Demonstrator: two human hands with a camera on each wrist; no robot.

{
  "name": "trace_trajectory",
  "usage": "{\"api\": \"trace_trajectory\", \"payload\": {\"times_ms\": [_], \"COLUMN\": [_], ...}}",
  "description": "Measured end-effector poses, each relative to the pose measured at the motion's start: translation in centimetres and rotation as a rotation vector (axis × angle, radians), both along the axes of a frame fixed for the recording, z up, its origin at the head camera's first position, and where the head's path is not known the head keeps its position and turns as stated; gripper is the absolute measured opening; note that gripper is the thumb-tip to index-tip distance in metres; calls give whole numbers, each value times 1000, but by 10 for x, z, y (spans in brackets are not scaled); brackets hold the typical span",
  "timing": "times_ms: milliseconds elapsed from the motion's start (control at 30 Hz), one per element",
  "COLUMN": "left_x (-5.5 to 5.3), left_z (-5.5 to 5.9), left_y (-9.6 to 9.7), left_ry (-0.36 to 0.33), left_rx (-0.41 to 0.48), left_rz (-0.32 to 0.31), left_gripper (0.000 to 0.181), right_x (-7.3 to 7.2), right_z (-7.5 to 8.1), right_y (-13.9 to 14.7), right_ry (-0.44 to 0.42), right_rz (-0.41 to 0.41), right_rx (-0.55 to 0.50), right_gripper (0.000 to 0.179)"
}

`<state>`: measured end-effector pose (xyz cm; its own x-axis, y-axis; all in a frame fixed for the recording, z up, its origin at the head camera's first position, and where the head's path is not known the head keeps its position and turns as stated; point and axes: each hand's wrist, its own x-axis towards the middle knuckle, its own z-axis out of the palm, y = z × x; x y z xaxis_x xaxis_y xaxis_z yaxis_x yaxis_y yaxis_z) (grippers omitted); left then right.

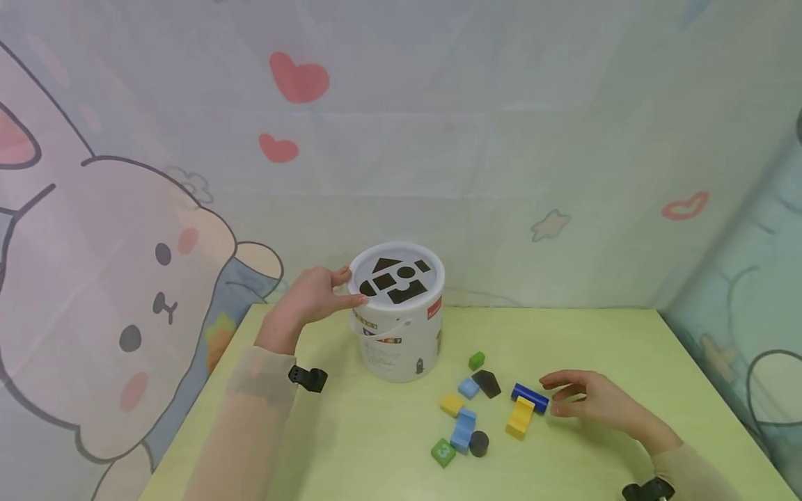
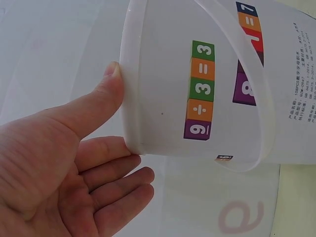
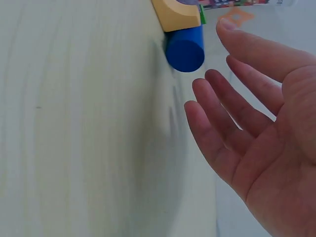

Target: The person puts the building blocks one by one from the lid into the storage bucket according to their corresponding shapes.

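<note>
A white bucket [image 1: 401, 348] with a white lid [image 1: 374, 260] stands upright near the table's back edge; dark shaped holes show in the lid. My left hand [image 1: 311, 296] touches the lid's rim with spread thumb and forefinger, the other fingers loosely bent beside it in the left wrist view. My right hand [image 1: 592, 400] is held just right of a blue cylinder [image 1: 530, 398], relaxed and holding nothing. A yellow block with a curved cut [image 1: 520, 419] leans against the cylinder. In the right wrist view, a gap separates the fingertips from the cylinder [image 3: 185, 52].
Left of the cylinder lie a small green block [image 1: 477, 360], a dark five-sided block [image 1: 486, 383], a light blue block [image 1: 468, 387], a yellow block [image 1: 452, 404], a longer blue block [image 1: 464, 431], a dark round block [image 1: 479, 443] and a green numbered block [image 1: 443, 452]. Behind hangs a printed cloth [image 1: 438, 153].
</note>
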<state>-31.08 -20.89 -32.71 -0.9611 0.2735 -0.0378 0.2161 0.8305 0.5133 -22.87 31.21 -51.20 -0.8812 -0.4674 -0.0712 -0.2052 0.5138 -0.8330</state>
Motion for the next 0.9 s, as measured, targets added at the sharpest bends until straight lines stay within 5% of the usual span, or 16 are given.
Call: {"api": "trace_trajectory", "payload": {"times_ms": [267,900], "left_x": [3,3], "left_z": [0,-3], "left_y": [-2,-2], "left_ry": [-10,11], "left_rx": [16,8], "left_rz": [9,6], "left_gripper": [83,84], "right_x": [6,11], "right_z": [-12,-18], "right_y": [-6,-23], "right_ry": [-4,91], "right_rz": [-41,-142], "right_rx": [-29,130], "right_gripper": [51,42]}}
